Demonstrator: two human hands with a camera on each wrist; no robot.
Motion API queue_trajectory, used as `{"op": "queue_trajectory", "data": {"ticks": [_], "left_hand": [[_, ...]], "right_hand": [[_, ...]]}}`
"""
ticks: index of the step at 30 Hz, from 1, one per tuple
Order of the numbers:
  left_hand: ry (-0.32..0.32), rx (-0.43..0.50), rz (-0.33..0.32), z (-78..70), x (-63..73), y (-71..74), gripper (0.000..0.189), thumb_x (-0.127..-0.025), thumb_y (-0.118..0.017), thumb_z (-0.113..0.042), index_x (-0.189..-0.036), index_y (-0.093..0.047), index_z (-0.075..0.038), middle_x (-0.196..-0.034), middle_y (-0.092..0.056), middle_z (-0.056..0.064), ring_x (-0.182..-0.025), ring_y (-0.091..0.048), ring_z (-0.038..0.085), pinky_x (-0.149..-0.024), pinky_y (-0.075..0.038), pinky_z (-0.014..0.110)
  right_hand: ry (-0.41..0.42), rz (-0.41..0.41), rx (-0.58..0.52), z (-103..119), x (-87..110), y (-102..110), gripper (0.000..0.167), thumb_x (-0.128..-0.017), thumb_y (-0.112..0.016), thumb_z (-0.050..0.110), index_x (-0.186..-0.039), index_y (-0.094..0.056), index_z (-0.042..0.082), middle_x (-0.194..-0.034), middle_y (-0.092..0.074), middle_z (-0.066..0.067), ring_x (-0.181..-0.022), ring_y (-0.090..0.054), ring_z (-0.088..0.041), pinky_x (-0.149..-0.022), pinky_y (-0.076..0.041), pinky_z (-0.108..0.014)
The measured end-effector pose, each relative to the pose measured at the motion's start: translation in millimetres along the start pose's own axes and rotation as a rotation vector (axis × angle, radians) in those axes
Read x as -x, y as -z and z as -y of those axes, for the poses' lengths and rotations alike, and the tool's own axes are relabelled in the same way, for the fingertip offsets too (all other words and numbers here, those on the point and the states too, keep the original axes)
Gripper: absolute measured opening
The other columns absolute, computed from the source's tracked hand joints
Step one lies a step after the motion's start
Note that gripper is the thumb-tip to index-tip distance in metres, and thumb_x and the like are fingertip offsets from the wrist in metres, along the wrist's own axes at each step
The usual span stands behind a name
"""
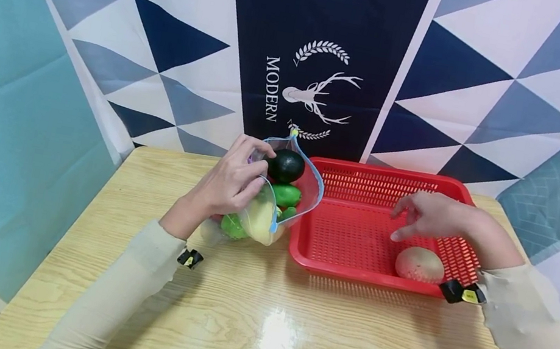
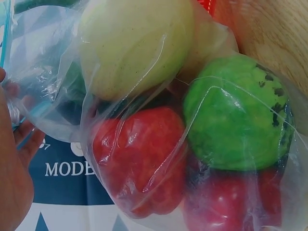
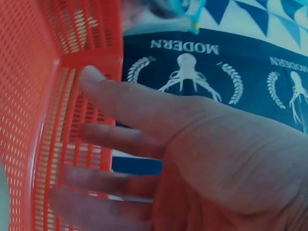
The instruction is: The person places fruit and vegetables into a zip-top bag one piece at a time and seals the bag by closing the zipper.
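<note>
My left hand (image 1: pixel 235 176) pinches the blue-edged rim of a clear zip bag (image 1: pixel 318 188), its mouth spread wide. Inside lie a glossy dark oval fruit (image 1: pixel 287 167), smaller green produce (image 1: pixel 286 194) and a pale yellow rounded fruit (image 2: pixel 137 45). Through the plastic, the left wrist view also shows a red bell pepper (image 2: pixel 139 161) and a round green fruit (image 2: pixel 236 115) with dark marks. My right hand (image 1: pixel 431 215) hovers over the basket's right part with fingers loosely bent and nothing in them. Just below it sits a tan, pink-tinged oval fruit (image 1: pixel 419 264).
A red perforated plastic basket (image 1: pixel 323 265) stands directly right of the bag. Both are on a light wood table (image 1: pixel 212 311), near its back edge. Behind hangs a patterned cloth (image 1: pixel 179 46) with triangles and a deer print.
</note>
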State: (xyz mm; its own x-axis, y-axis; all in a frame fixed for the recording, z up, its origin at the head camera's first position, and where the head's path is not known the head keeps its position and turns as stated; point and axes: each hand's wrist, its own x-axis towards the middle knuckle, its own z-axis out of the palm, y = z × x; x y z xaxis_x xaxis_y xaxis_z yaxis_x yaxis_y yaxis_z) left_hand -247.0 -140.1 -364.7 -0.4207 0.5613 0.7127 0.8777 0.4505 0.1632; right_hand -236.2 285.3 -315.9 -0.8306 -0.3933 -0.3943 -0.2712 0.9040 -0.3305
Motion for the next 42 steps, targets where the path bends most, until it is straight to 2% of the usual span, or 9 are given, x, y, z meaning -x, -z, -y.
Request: {"op": "queue_trajectory", "data": {"ticks": [5,8,13,16,23,32,38,42], "left_hand": [[0.012,-0.003,0.009,-0.2,1.5,0.5,0.026,-0.101,-0.047,-0.016,-0.085,-0.064,-0.005,-0.132,-0.067,0.025,-0.114,-0.057,0.047,-0.098,-0.047,0.053],[0.014,-0.003,0.011,-0.2,1.7,0.5,0.026,-0.102,-0.047,-0.016,-0.085,-0.064,-0.005,-0.132,-0.067,0.025,-0.114,-0.057,0.046,-0.098,-0.047,0.053],[0.010,0.002,0.010,-0.1,1.1,0.2,0.026,-0.102,-0.047,-0.016,-0.086,-0.065,-0.005,-0.133,-0.067,0.025,-0.115,-0.057,0.046,-0.098,-0.047,0.053],[0.007,0.001,0.008,0.1,0.8,0.0,0.026,-0.102,-0.047,-0.016,-0.086,-0.065,-0.005,-0.132,-0.067,0.025,-0.115,-0.056,0.045,-0.098,-0.047,0.053],[0.003,0.005,0.007,-0.1,0.1,-0.4,0.026,-0.101,-0.048,-0.016,-0.086,-0.065,-0.004,-0.132,-0.068,0.026,-0.115,-0.057,0.046,-0.098,-0.048,0.053],[0.019,0.004,0.018,-1.4,-0.3,0.3,0.027,-0.102,-0.047,-0.017,-0.086,-0.066,-0.004,-0.133,-0.067,0.025,-0.115,-0.055,0.044,-0.098,-0.048,0.053],[0.006,0.009,0.010,-0.7,-0.9,0.2,0.026,-0.101,-0.047,-0.016,-0.086,-0.065,-0.004,-0.132,-0.067,0.026,-0.114,-0.057,0.048,-0.097,-0.048,0.053],[-0.001,0.007,0.002,-0.8,-1.2,0.2,0.025,-0.101,-0.048,-0.015,-0.085,-0.064,-0.005,-0.131,-0.068,0.026,-0.113,-0.057,0.046,-0.097,-0.048,0.053]], "right_hand": [[-0.060,0.130,0.020,-10,0.5,-4,0.082,-0.078,-0.099,0.046,-0.143,-0.068,0.008,-0.133,-0.069,-0.022,-0.123,-0.063,-0.042,-0.092,-0.065,-0.056],[-0.067,0.217,0.014,-14,-0.1,-7,0.087,-0.077,-0.099,0.050,-0.148,-0.066,0.010,-0.141,-0.065,-0.024,-0.128,-0.060,-0.045,-0.094,-0.064,-0.057],[-0.075,0.331,-0.052,-19,-1.1,-9,0.083,-0.082,-0.098,0.035,-0.152,-0.063,0.008,-0.147,-0.059,-0.027,-0.127,-0.058,-0.042,-0.090,-0.069,-0.049],[-0.096,0.361,-0.096,-21,-2.0,-11,0.079,-0.083,-0.097,0.028,-0.151,-0.063,0.008,-0.147,-0.059,-0.026,-0.124,-0.060,-0.038,-0.087,-0.070,-0.047],[-0.110,0.370,-0.122,-26,-3.1,-14,0.060,-0.085,-0.094,0.014,-0.139,-0.070,0.008,-0.138,-0.063,-0.023,-0.118,-0.062,-0.036,-0.087,-0.070,-0.049],[-0.096,0.383,-0.108,-23,-3.5,-10,0.056,-0.086,-0.093,0.014,-0.138,-0.071,0.010,-0.135,-0.062,-0.020,-0.117,-0.062,-0.033,-0.086,-0.070,-0.046],[0.017,0.269,-0.040,-17,-0.5,3,0.054,-0.083,-0.096,0.020,-0.133,-0.077,0.014,-0.129,-0.069,-0.011,-0.117,-0.061,-0.028,-0.084,-0.067,-0.040],[0.109,0.194,-0.023,-7,1.0,8,0.053,-0.082,-0.098,0.022,-0.131,-0.079,0.016,-0.126,-0.073,-0.005,-0.119,-0.062,-0.025,-0.088,-0.064,-0.040]]}}
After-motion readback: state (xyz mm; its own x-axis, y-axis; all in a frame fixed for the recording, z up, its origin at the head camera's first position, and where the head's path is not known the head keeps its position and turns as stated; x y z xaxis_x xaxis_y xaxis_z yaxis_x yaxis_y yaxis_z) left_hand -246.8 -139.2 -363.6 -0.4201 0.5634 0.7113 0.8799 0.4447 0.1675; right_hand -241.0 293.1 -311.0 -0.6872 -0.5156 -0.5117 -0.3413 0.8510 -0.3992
